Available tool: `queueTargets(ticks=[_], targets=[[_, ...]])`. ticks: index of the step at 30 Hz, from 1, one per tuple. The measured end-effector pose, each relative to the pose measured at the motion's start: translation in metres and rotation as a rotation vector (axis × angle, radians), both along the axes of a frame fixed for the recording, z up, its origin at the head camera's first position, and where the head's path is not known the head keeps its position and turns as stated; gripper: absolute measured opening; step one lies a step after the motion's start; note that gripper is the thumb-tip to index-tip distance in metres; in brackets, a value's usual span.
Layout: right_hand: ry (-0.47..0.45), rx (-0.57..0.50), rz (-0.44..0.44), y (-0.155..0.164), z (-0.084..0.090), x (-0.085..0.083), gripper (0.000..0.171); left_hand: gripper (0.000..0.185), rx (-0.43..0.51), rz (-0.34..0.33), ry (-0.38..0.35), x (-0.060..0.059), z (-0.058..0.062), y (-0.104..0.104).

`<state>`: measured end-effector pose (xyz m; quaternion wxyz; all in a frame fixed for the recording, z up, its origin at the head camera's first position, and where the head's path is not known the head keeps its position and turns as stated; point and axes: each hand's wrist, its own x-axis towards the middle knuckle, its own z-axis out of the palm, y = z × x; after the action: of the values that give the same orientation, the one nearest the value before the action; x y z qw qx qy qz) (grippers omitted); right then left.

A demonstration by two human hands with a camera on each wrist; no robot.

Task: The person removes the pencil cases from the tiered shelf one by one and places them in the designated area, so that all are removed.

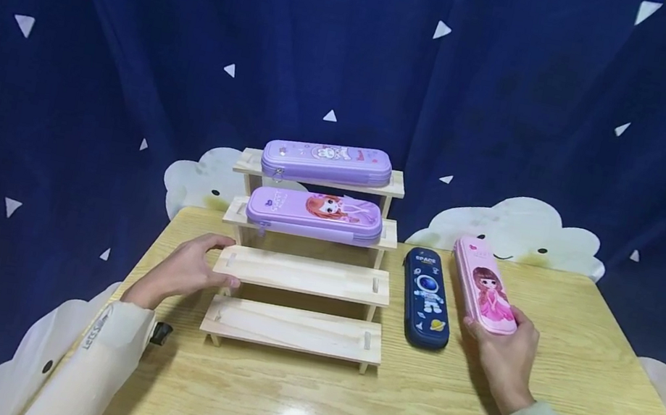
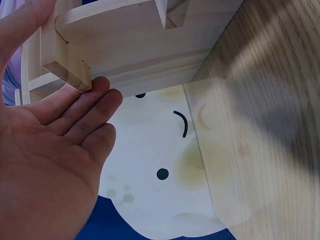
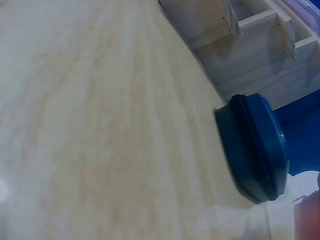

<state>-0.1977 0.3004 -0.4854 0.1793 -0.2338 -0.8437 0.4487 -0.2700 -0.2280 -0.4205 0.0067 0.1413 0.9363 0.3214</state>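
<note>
My left hand (image 1: 182, 272) holds the left side of a four-tier wooden display rack (image 1: 302, 274), thumb and fingers around the end of a lower tier. In the left wrist view its fingertips touch the wood from behind. My right hand (image 1: 508, 353) grips the near end of a pink pencil case (image 1: 485, 284) with a girl in a pink dress on it. Left of that case lies a navy pencil case (image 1: 426, 300) with an astronaut; the right wrist view shows its zipped end. Two purple pencil cases, one with a rabbit-like figure (image 1: 327, 162), one with a red-haired girl (image 1: 315, 215), lie on the upper tiers.
The rack stands on a light wood table (image 1: 248, 399). Behind it hangs a dark blue curtain (image 1: 362, 36) with white triangles and cloud shapes. A bare tier (image 1: 293, 328) forms the rack's lowest step. Both sleeves carry small black devices.
</note>
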Motion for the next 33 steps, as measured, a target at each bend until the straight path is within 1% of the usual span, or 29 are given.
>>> queueTargets(ticks=[5, 8, 12, 15, 17, 22, 26, 33], targets=[[-0.033, 0.001, 0.004, -0.002, -0.008, -0.001, 0.101, 0.085, 0.004, 0.002, 0.004, 0.0, 0.0, 0.0], [-0.024, 0.009, 0.008, -0.001, -0.013, -0.002, 0.1, 0.085, 0.005, 0.001, 0.008, -0.001, 0.0, 0.0], [-0.002, 0.018, 0.009, -0.001, -0.02, -0.002, 0.097, 0.09, -0.005, -0.002, 0.012, -0.001, 0.0, 0.0], [-0.005, 0.023, 0.009, -0.002, -0.024, -0.002, 0.097, 0.092, -0.003, -0.004, 0.015, -0.001, 0.0, 0.001], [-0.024, 0.025, 0.012, -0.003, -0.026, -0.002, 0.098, 0.091, -0.005, -0.006, 0.019, -0.001, 0.0, 0.001], [-0.066, 0.037, 0.022, -0.006, -0.029, -0.004, 0.103, 0.092, -0.011, -0.007, 0.026, 0.0, 0.001, 0.001], [-0.088, 0.052, 0.041, -0.006, -0.029, -0.005, 0.104, 0.093, -0.008, -0.007, 0.018, 0.001, 0.001, 0.001], [-0.104, 0.029, 0.089, -0.006, -0.025, -0.003, 0.109, 0.094, -0.01, -0.004, 0.012, 0.0, 0.001, 0.0]])
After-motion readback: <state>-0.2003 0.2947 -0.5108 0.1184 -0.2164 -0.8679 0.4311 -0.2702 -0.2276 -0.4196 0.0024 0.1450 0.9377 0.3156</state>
